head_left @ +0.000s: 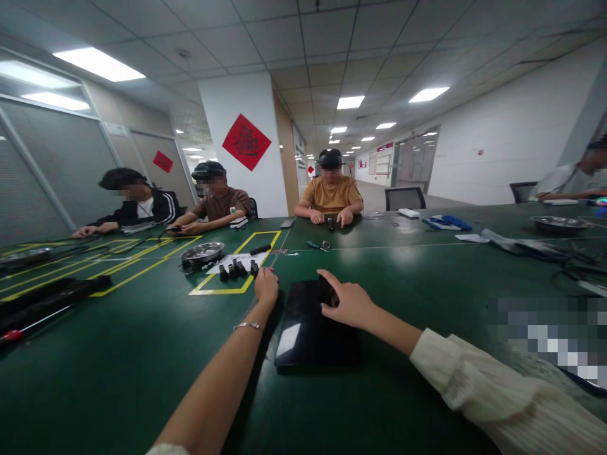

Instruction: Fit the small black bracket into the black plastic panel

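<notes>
Black slab (313,335) runs fwd, R hand (349,303) half-bent holding dark part (327,292) over its far R, L hand (266,288) curled, hold unclear, off its L.

On the dark green counter (95,379), a round shiny metal bowl (208,258) is seen near a rectangle marked with yellow tape (222,292). Farther left, a long black case (52,292) is placed, with a red-handled metal rod (13,335) in front of it. On the right, a crumpled blue item (446,223) and a second, shallow metal bowl (559,225) can be seen. Behind the counter, a person in a mustard-yellow T-shirt (329,191) is seated. On the white pillar (234,95), a red diamond-shaped paper with black characters (246,142) is hung.
</notes>
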Demonstrator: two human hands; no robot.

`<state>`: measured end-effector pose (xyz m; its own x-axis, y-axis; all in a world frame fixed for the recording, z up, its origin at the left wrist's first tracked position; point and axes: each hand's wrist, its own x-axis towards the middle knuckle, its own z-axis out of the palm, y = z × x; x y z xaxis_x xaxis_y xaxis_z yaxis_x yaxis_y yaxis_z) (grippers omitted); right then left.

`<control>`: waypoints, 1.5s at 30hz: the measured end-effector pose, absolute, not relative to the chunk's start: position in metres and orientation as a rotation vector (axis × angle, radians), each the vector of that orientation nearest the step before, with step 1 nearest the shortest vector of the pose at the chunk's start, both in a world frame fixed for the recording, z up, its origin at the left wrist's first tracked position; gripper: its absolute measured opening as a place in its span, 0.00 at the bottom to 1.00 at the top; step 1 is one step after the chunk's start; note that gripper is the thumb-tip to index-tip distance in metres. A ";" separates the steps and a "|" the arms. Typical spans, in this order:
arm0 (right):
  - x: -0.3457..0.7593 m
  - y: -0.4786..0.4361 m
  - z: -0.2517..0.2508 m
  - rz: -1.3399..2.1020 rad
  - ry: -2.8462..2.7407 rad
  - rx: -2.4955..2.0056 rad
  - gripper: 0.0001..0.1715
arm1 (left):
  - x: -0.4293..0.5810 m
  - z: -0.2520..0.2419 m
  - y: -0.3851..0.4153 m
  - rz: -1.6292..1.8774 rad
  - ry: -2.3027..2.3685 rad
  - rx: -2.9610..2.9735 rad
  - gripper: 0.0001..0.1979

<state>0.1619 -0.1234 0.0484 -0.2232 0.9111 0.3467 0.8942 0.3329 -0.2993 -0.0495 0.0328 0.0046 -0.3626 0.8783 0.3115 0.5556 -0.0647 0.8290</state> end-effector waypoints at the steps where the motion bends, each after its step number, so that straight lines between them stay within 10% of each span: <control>1: 0.157 -0.124 0.048 -0.019 -2.163 -1.622 0.43 | -0.049 0.004 0.033 1.401 1.888 1.534 0.12; 13: 0.136 -0.147 0.040 -0.107 -2.083 -1.663 0.50 | -0.044 0.008 0.027 1.356 1.805 1.593 0.12; 24: 0.093 -0.199 0.029 -0.227 -2.447 -1.005 0.31 | -0.043 0.005 0.029 1.318 1.795 1.681 0.13; 45: 0.136 -0.170 0.020 -0.108 -2.547 -1.310 0.24 | -0.038 0.008 0.022 1.204 1.766 1.739 0.14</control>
